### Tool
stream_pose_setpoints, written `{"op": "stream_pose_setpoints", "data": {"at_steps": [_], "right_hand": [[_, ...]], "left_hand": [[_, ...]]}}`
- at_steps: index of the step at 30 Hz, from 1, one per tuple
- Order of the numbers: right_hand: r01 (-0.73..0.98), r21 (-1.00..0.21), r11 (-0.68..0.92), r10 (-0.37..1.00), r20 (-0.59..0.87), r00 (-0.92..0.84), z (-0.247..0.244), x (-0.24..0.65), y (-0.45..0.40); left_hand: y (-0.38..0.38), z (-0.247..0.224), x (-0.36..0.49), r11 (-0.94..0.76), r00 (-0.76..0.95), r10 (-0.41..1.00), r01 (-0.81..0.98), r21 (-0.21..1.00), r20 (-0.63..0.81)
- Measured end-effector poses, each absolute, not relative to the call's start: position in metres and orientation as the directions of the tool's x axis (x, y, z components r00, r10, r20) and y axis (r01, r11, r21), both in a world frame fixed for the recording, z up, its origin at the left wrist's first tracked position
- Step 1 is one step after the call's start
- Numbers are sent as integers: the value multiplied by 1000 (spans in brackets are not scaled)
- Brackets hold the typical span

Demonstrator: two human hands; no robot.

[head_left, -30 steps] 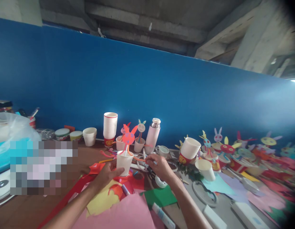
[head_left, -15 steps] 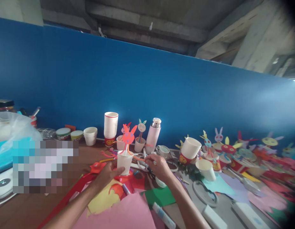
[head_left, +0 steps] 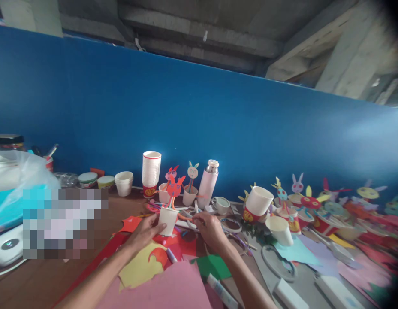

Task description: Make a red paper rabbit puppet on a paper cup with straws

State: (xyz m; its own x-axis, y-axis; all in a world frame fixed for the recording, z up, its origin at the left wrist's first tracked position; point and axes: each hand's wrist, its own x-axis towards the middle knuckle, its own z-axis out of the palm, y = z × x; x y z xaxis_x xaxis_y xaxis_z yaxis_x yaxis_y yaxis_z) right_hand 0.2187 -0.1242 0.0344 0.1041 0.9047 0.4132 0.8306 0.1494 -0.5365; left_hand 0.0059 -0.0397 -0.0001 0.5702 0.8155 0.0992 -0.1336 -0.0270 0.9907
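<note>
Left fingers (head_left: 158,229) hold a cup (head_left: 168,221); right fingers (head_left: 201,218) pinch an orange strip (head_left: 185,218), hiding its tip.

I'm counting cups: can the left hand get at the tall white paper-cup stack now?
Likely not as is: the left hand grips a white paper cup, though that stack seems unobstructed.

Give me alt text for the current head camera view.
A left hand holds a white paper cup topped by a red paper head with ears; the right hand pinches an orange strip beside it. Pink paper lies in front, paper figures at right, a blue wall behind.
</note>
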Motion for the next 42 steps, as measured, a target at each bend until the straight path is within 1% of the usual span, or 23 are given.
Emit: {"op": "stream_pose_setpoints", "data": {"at_steps": [6, 10, 12, 14, 15, 17, 20, 22, 23, 25, 28, 34, 37, 42], "right_hand": [[855, -502, 131, 911, 401, 95, 31, 219, -123], [858, -497, 130, 912, 399, 93, 30, 220, -123], [858, -496, 130, 911, 402, 94, 30, 220, -123], [859, -494, 131, 910, 405, 94, 30, 220, -122], [860, -493, 133, 909, 407, 92, 30, 220, -122], [861, -487, 151, 907, 415, 76, 30, 219, -122], [861, -465, 205, 894, 447, 28, 32, 216, -123], [863, -445, 240, 882, 471, -3, 33, 214, -124], [864, -435, 254, 877, 481, -16, 34, 213, -125], [868, -415, 274, 868, 495, -38, 36, 210, -127], [871, -391, 297, 862, 502, -69, 38, 207, -129], [864, -368, 344, 848, 516, -118, 40, 201, -129], [856, -378, 353, 841, 528, -114, 39, 198, -128], [830, -435, 350, 842, 534, -75, 37, 195, -127]], "left_hand": [[-38, -1, 4, -123, 513, 857, 110, 986, 49], [-41, 7, 3, -164, 484, 873, 178, 970, 59], [-43, 13, 2, -186, 440, 896, 240, 953, 64], [-44, 21, 2, -224, 328, 939, 359, 906, 102], [-45, 24, 1, -249, 260, 955, 430, 868, 145], [-48, 30, 2, -334, 178, 943, 510, 793, 283], [-57, 35, 5, -554, 209, 826, 476, 683, 524], [-67, 36, 9, -684, 284, 723, 420, 597, 629], [-72, 36, 12, -733, 325, 677, 379, 565, 660], [-81, 34, 20, -777, 420, 629, 316, 544, 654], [-90, 28, 33, -779, 483, 618, 270, 566, 620], [-88, 20, 47, -701, 498, 687, 263, 663, 529], [-85, 20, 48, -679, 515, 706, 296, 672, 486], [-82, 21, 48, -663, 505, 725, 328, 673, 468]]}}
